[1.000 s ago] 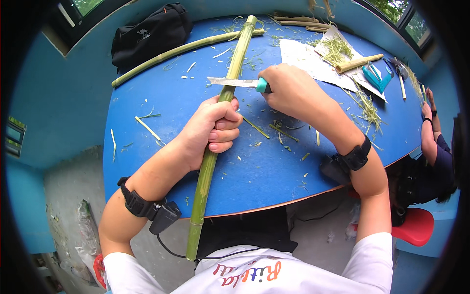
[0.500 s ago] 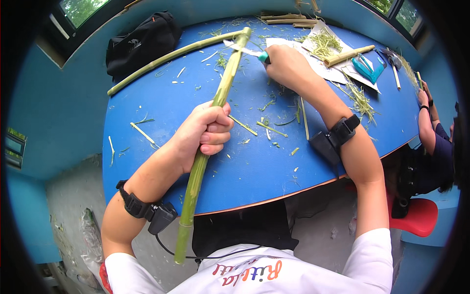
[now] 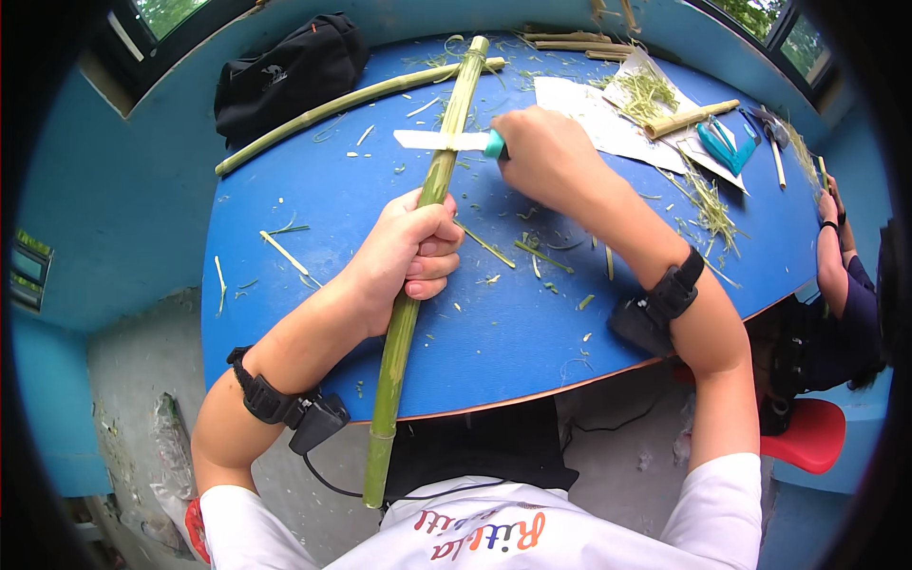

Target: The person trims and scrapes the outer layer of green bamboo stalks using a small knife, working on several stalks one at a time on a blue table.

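My left hand [image 3: 418, 252] is wrapped round the middle of a long green bamboo pole [image 3: 396, 356]. Its lower end hangs past the table edge in front of me, and its far end points away across the table. The far part is pale where the green skin is scraped off. With my right hand [image 3: 546, 157] I grip a knife [image 3: 418, 140] by its green and black handle. The blade lies across the pole, just beyond my left fist, and touches it. Another peeled bamboo pole [image 3: 323, 112] lies behind, partly under the far end of this one.
Green shavings [image 3: 540, 256] are strewn over the blue table [image 3: 513, 332]. A black bag [image 3: 285, 76] sits far left. White paper [image 3: 579, 109], a short bamboo piece [image 3: 693, 119] and a teal tool [image 3: 727, 144] lie far right. Another person's hands [image 3: 828, 204] hold a stick at the right edge.
The knife has slid along the pole from near its far end toward my left fist. The pole's far end has shifted slightly; my left grip stays the same.
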### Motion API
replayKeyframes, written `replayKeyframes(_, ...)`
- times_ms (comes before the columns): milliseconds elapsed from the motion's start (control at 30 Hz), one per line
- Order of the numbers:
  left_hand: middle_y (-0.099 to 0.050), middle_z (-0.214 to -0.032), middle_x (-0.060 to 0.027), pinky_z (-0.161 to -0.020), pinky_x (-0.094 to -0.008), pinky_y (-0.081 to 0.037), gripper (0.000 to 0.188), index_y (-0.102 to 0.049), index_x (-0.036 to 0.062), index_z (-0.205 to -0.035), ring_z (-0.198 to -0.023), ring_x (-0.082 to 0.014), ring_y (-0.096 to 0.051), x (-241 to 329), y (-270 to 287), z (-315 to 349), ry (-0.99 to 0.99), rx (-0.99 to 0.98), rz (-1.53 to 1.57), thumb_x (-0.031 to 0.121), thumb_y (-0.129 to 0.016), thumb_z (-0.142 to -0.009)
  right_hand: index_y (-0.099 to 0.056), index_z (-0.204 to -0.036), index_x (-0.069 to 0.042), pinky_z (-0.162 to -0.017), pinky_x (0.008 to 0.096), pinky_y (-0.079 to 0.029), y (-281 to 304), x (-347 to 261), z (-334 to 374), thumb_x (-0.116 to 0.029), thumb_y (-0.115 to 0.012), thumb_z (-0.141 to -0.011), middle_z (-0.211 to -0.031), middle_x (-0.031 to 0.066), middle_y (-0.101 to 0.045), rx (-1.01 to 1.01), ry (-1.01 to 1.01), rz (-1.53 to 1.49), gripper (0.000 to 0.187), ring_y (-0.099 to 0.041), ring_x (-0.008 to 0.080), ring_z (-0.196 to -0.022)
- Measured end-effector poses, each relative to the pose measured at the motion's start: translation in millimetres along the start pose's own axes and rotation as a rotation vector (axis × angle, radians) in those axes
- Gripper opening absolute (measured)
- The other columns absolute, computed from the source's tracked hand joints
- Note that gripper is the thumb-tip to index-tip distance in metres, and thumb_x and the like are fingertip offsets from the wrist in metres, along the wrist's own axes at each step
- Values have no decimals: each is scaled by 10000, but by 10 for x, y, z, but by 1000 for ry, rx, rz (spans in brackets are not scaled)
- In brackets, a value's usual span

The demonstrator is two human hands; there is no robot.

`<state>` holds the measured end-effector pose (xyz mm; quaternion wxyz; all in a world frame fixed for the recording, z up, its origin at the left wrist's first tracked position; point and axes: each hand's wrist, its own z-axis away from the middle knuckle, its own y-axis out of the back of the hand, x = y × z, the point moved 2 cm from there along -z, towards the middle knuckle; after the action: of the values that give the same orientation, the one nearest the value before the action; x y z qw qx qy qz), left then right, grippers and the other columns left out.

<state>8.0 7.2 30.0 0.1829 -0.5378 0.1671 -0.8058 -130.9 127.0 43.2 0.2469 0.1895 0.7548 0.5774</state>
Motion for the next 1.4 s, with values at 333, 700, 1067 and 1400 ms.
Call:
replayKeyframes(333,-297,-577,79,-292,-155,-236,136,-392,120,-859,-395,18,-269,-8,-48,-5,74,-49,8,28,-492,-845,-653,-830,25,-742,483,-506,51,549,-145,-109,-559,-779,-829,243,-658,182,-183,19,171,-646,407,-807)
replayKeyframes(700,-318,-589,65,-295,-162,-244,142,-393,117,-860,-394,12,-279,-39,-88,24,21,-5,11,35,-507,-840,-640,-783,20,-736,486,-498,129,3,111,-96,-582,-758,-771,246,-641,-26,-22,-55,133,-633,416,-778)
replayKeyframes(1067,-310,-580,72,-289,-158,-241,129,-406,117,-860,-386,15,-268,-61,-145,34,100,-96,-14,29,-498,-836,-655,-796,-2,-750,487,-496,127,750,-187,-136,-581,-764,-797,245,-650,291,-184,68,156,-630,427,-823)
replayKeyframes(1400,-305,-579,74,-284,-154,-256,124,-417,114,-865,-373,17,-269,-44,-95,11,129,-180,30,25,-499,-836,-557,-674,-128,-383,227,-200,185,808,-78,-273,-644,-869,-515,-71,-384,-51,-339,-648,259,-297,29,-414)
